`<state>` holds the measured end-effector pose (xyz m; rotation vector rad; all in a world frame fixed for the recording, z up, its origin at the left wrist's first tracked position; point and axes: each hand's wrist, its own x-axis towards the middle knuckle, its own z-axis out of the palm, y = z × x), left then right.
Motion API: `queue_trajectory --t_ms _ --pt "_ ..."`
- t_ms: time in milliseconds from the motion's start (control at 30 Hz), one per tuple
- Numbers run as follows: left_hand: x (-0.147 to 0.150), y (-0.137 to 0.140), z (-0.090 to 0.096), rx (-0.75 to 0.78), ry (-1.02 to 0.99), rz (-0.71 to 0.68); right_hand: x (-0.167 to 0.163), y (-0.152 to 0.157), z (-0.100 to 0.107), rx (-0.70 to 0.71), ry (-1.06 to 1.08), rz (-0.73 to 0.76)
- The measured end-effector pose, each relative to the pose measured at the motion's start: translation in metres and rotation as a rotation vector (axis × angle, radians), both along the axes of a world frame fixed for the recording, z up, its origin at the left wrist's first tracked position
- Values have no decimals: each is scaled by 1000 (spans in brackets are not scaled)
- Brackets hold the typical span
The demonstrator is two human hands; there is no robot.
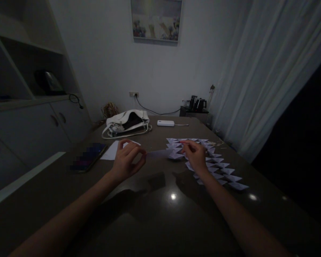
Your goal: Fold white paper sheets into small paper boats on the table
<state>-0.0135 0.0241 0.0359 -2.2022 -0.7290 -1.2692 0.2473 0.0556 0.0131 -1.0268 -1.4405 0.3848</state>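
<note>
Between the thumb and index finger of my left hand (130, 159) is the end of a small white sheet of paper (157, 154), held above the table. My right hand (194, 154) is just beyond the sheet's other end, its index finger pointing left and its thumb a little apart; I see nothing held in it. Under and around that hand stand several rows of small folded white paper boats (237, 185), some hidden behind the hand and wrist. A flat stack of white paper (110, 151) lies behind my left hand.
A phone (88, 159) lies at the left on the dark glossy table (160, 221). Farther back are a white handbag (127, 121) and a white power bank (165, 123) with a short cable. Cabinets (34, 125) line the left, and a sheer curtain (246, 78) hangs right.
</note>
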Motion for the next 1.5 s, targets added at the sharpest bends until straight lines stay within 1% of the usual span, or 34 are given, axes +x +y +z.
queue_trajectory --t_ms 100,133,167,233,333,400,467,567,633,733,900,1100,1333,1500 --pt "0 1 -3 -34 7 -4 -11 -8 -2 8 -66 163" --pt "0 2 -4 -46 7 -1 -16 -12 -3 18 -128 201" --pt "0 2 -5 -57 2 5 -21 -16 -4 37 -198 205" --pt "-2 4 -6 -80 -10 13 -29 -23 -7 105 -325 155" --pt "-4 7 -7 -113 -7 58 -34 -28 -9 187 -409 104" --pt "-4 9 -8 -134 31 115 -35 -30 -11 207 -442 96" --pt "-2 8 -9 -111 111 146 -36 -32 -13 209 -494 89" --pt "5 3 -12 -27 247 98 -40 -38 -16 204 -571 71" --pt "10 -1 -14 -31 288 51 -44 -44 -17 204 -623 65" --pt "14 -7 -14 -61 264 14 -49 -51 -15 212 -689 72" --pt "15 -7 -14 -104 226 30 -52 -56 -11 236 -741 93" --pt "18 -8 -14 -144 224 43 -53 -58 -10 295 -776 100" --pt "11 -2 -12 -162 198 104 -52 -59 -10 306 -749 88" --pt "3 5 -12 -186 216 163 -50 -57 -11 328 -715 88"
